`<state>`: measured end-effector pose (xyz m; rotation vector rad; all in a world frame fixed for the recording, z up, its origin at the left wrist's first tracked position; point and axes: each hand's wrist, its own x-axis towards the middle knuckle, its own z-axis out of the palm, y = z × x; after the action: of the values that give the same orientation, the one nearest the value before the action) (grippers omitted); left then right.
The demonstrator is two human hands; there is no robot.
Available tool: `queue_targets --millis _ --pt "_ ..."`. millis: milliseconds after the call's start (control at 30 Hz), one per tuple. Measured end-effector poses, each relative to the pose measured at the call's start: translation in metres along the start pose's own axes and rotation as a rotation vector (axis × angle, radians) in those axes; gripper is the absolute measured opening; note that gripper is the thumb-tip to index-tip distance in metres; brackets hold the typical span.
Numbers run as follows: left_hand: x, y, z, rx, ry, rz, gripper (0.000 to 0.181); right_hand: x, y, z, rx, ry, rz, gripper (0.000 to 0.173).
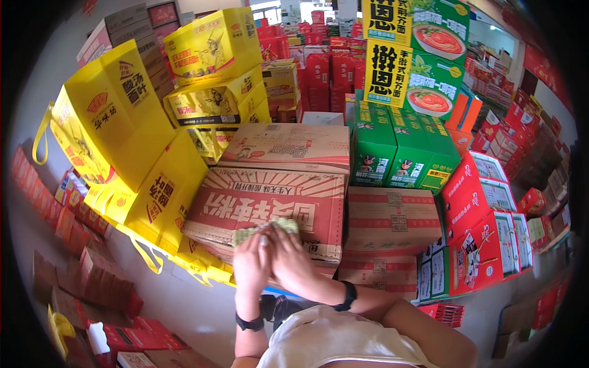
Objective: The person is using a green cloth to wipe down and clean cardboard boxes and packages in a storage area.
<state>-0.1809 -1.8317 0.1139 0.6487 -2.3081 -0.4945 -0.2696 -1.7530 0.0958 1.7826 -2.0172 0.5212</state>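
Observation:
A yellow-green cloth (287,225) lies bunched on the near part of a large printed cardboard carton (257,198). My left hand (251,260) grips the cloth's left side, with a ring visible on a finger. Close against it, my right hand (287,255) holds the cloth with its fingers pointing away from me. The fingertips press down near the carton's front edge and partly cover the cloth. Dark bands circle both wrists. Behind this carton sits another brown carton (285,142).
Yellow gift bags (110,115) are stacked on the left, their handles hanging loose. To the right stand taped cartons (391,221), green noodle boxes (375,147) and red gift boxes (474,253). More boxes line the tiled floor (198,313) on both sides.

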Motion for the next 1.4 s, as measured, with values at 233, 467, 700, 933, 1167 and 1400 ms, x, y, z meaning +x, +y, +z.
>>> queue_targets --millis 233,467,700,933,1167,1400 --pt "-0.028 -0.035 -0.023 0.089 0.125 -0.042 0.029 0.020 -0.028 0.032 0.238 0.188 -0.091 0.034" --pt "-0.029 0.016 0.026 0.091 0.058 0.030 0.036 -0.028 0.019 -0.008 0.215 0.165 0.003 0.025" --pt "-0.021 0.060 0.054 -0.028 -0.101 0.328 0.042 -0.081 0.043 -0.036 0.156 0.257 0.262 0.024" --pt "-0.018 0.036 0.045 -0.133 -0.166 0.414 0.043 -0.076 0.013 -0.026 0.005 0.231 0.386 0.028" --pt "-0.025 -0.022 0.014 -0.028 -0.037 0.252 0.043 -0.032 -0.022 0.012 -0.024 0.168 0.213 0.031" --pt "-0.024 -0.093 -0.044 0.055 0.128 0.045 0.041 0.041 -0.070 0.069 0.042 0.153 -0.055 0.033"
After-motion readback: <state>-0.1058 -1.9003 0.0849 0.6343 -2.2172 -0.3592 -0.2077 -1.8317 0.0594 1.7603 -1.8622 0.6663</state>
